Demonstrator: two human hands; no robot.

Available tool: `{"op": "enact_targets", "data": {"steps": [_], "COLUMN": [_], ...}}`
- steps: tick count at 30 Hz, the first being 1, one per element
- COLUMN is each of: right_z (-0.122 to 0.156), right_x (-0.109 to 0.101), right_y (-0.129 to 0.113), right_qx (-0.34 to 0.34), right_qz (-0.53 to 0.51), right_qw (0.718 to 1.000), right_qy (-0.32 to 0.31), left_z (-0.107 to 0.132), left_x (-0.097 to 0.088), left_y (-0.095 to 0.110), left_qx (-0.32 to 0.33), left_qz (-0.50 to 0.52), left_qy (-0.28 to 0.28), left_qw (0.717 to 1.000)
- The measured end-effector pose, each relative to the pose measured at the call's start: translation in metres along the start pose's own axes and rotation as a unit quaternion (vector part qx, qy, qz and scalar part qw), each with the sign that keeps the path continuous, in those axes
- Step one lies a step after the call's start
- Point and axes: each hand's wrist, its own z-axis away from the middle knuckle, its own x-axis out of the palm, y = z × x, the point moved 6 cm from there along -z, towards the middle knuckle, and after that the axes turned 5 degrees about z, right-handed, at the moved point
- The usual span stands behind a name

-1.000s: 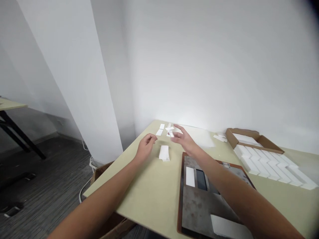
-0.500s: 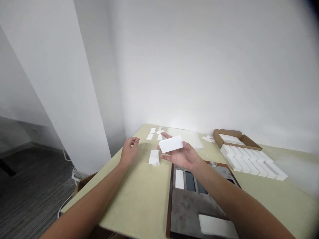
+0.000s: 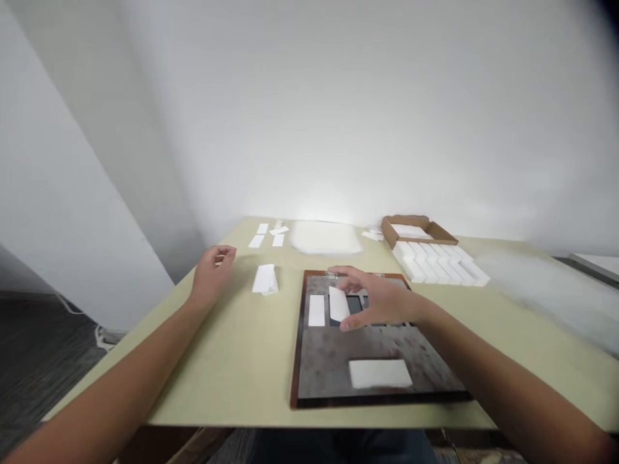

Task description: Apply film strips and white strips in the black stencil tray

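Observation:
My right hand (image 3: 372,298) holds a white card (image 3: 339,304) by its edges, between thumb and fingers. The card is tilted over the second dark slot of a grey metal plate with a brown border (image 3: 333,351). In the slot to its left lies another white card (image 3: 316,310); part of the other slots is hidden behind my hand. On the plate's front part rests a white stack (image 3: 380,373). My left hand (image 3: 215,269) hovers over the table's left side, fingers loosely curled and holding nothing. Nearest to it is a small fanned pile of white cards (image 3: 264,280).
Several loose white cards (image 3: 256,241) lie at the back left of the pale green table (image 3: 232,361). A translucent white sheet (image 3: 325,237) is by the wall. At the back right, an open cardboard box (image 3: 438,233) stands behind white ridged foam (image 3: 438,263).
My right hand has turned and brought the card down over the plate's second slot. My left hand stays over the table's left side, its fingers slightly more curled. The view has shifted right.

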Motion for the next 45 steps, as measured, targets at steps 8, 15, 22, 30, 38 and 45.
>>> {"op": "enact_targets", "data": {"steps": [8,15,22,30,38,45], "right_z": [0.016,0.02,0.012,0.006,-0.011,-0.013], "right_x": [0.0,-0.004,-0.001,0.004,0.021,0.02], "right_y": [0.018,0.014,0.017,0.018,0.029,0.028], "right_qx": [0.003,0.001,-0.008,-0.021,-0.052,-0.066], "right_qz": [-0.083,-0.091,-0.067,0.061,0.196,0.214], "right_qw": [0.996,0.996,0.997,0.998,0.979,0.975], "right_qy": [-0.024,-0.023,-0.031,-0.014,0.014,0.009], "left_z": [0.003,0.002,0.0,-0.003,-0.005,-0.006], "left_x": [0.004,0.004,0.005,0.005,0.006,0.008], "left_y": [0.011,0.006,0.003,0.0,-0.005,-0.008], "left_qx": [0.019,0.013,0.007,0.002,0.009,0.02], "left_qz": [-0.038,-0.049,-0.046,-0.039,-0.046,-0.047], "left_qy": [-0.011,-0.008,-0.012,-0.017,-0.023,-0.034], "left_qw": [0.999,0.999,0.999,0.999,0.999,0.998]}}
